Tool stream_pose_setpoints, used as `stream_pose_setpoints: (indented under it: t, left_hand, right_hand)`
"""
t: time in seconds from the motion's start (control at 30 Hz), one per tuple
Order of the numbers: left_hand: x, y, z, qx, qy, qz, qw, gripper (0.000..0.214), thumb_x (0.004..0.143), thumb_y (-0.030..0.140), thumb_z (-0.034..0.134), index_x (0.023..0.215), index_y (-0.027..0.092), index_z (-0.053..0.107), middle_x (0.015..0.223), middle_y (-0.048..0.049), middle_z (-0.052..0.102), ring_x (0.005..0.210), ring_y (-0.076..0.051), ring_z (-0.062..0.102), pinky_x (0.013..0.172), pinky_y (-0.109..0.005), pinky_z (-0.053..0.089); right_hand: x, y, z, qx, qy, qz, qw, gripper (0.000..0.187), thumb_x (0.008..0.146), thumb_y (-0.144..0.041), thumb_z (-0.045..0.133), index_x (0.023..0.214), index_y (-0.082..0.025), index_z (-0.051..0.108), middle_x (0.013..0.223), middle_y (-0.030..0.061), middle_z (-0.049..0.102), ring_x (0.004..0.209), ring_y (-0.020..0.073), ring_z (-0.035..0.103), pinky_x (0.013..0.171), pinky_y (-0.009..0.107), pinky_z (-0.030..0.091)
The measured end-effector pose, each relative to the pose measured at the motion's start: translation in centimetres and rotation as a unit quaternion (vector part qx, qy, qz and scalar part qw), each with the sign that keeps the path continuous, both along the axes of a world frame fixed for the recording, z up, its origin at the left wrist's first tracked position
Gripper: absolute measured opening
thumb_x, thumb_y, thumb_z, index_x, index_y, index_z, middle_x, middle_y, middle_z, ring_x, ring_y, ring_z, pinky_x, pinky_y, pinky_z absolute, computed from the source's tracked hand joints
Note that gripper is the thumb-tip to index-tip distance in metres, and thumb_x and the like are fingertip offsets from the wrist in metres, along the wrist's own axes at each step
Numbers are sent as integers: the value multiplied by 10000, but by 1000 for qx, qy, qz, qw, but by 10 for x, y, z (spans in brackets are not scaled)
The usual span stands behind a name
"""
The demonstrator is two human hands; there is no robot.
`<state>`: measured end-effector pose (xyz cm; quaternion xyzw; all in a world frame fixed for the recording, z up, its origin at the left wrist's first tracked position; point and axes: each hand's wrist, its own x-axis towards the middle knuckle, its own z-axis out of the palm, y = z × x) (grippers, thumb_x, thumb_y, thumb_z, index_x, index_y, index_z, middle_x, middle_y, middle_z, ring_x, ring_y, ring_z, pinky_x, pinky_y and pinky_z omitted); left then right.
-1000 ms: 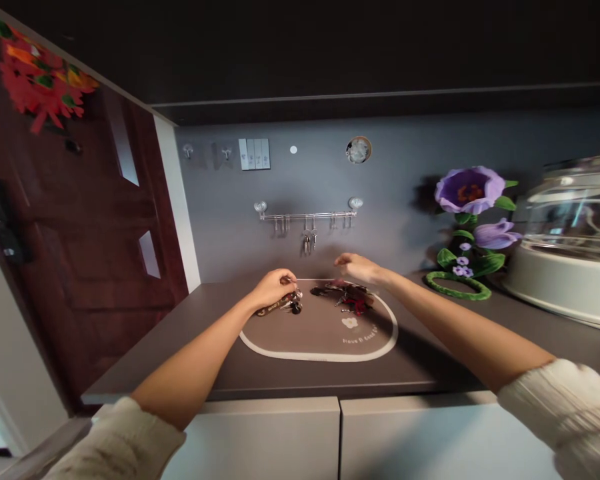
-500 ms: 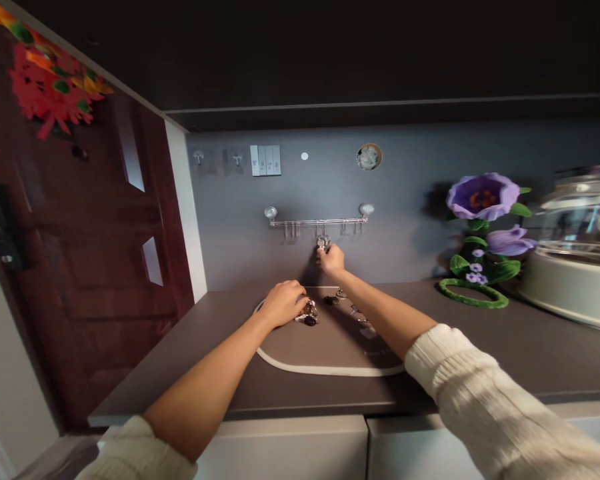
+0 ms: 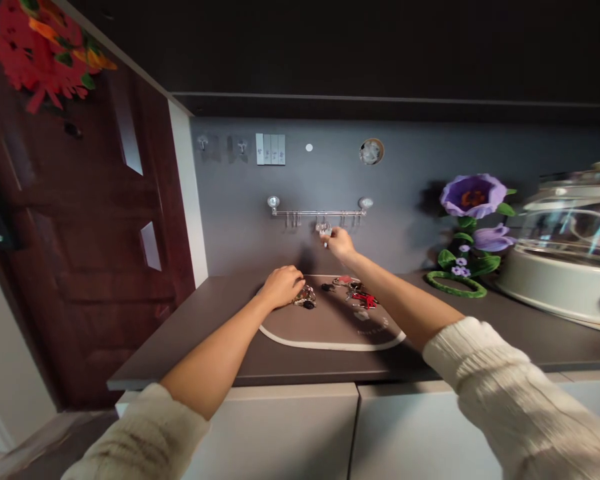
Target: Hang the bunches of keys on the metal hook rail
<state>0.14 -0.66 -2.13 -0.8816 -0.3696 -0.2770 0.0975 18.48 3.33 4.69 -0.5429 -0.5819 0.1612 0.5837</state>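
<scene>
Just below a clear hook rail (image 3: 305, 213) on the grey wall, my right hand (image 3: 341, 244) pinches a small, shiny silver bunch of keys (image 3: 324, 229). The keys are up against the hooks in the middle of the rail; whether they hang on one I cannot tell. My left hand (image 3: 281, 287) rests on the brown mat (image 3: 325, 333), fingers bent and apart, right beside a pile of keys (image 3: 307, 298). Its fingertips are partly hidden. On the right of the mat lie red keys (image 3: 365, 300) and a small black key fob (image 3: 327, 287).
Purple fabric flowers (image 3: 473, 195) with a green ring base stand to the right, beside a white appliance with a clear dome (image 3: 570, 267). A dark shelf (image 3: 355, 53) overhangs the counter (image 3: 300, 367). At left is a dark red door (image 3: 95, 267).
My right hand has risen slightly against the rail, bringing the silver keys closer to the hooks. My left hand stays by the key pile. The camera view has shifted, showing more red keys.
</scene>
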Motion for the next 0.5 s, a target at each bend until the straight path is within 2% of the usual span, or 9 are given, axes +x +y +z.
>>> stream_pose_setpoints:
  t: [0.07,0.13,0.23,0.3,0.37,0.43,0.5]
  left_hand:
    - [-2,1,1,-6,-19,0,1000,298,827,295,381,885,190,654,933,-70,630,872,-176,565,810,-299,424]
    - [-3,1,1,-15,-44,-2,999,276,808,268,398,884,196,654,950,-63,630,891,-179,562,827,-301,417]
    - [-3,0,1,-39,-103,-14,994,246,769,234,434,896,200,642,966,-53,624,917,-184,552,840,-307,409]
    - [-2,-4,2,-65,-155,-38,985,224,743,223,467,896,192,627,967,-49,612,919,-178,544,839,-303,407]
    - [-1,-11,5,-118,-212,-71,968,210,713,226,515,899,178,599,924,-41,598,867,-157,545,796,-285,419]
    - [-1,-20,12,-215,-251,-118,937,199,694,262,566,868,166,565,803,-15,576,727,-121,537,680,-250,429]
    - [-1,-29,21,-341,-257,-174,887,213,690,338,601,774,154,532,634,24,511,539,-76,463,530,-209,379]
  right_hand:
    - [4,-14,-17,-37,-15,27,999,70,697,-128,569,729,-158,514,656,3,587,557,85,534,571,214,439]
    - [10,-30,-32,-76,-34,76,994,136,657,-94,592,768,-154,541,724,15,611,649,89,557,621,200,442]
    - [20,-53,-44,-122,-54,120,984,187,651,-107,598,828,-148,556,797,33,621,687,96,554,602,196,429]
    - [28,-66,-42,-142,-72,146,976,180,670,-163,601,847,-146,570,783,28,618,636,88,533,569,201,413]
    - [35,-77,-34,-163,-85,210,960,179,681,-214,611,842,-145,573,743,14,610,586,79,515,547,204,401]
    - [40,-87,-22,-202,-122,289,928,207,652,-240,656,818,-139,586,711,8,607,583,81,521,559,208,406]
    - [42,-95,-11,-286,-149,358,876,248,631,-283,690,795,-120,600,720,32,620,615,99,549,583,221,424]
